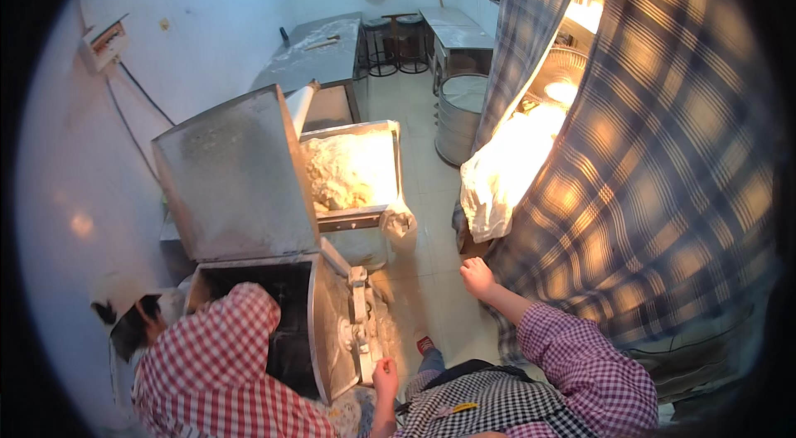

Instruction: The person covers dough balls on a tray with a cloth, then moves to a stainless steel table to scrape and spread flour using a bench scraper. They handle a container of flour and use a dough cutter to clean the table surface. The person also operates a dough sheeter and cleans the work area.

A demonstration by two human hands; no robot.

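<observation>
My right hand (477, 277) is held out with curled fingers beside the lower edge of a plaid curtain (628, 189), and nothing shows in it. Low in the view, my left hand (385, 374) is raised with bent fingers, close to the side of a metal dough mixer (333, 326); whether it holds something small cannot be told. The mixer's lid (239, 183) stands up. A co-worker in a red checked shirt (205, 369) leans over the mixer's dark tub, with an arm reaching inside. Behind the mixer, a large mass of dough (339, 171) lies in a metal bin (351, 216).
A whitish plastic sheet or bag (491, 195) hangs at the curtain's gap, with a fan (559, 68) behind. A round metal container (460, 121) stands by the curtain. Floured worktables (317, 62) (460, 28) and stools (395, 43) are farther back. An electrical box (106, 43) is on the left wall.
</observation>
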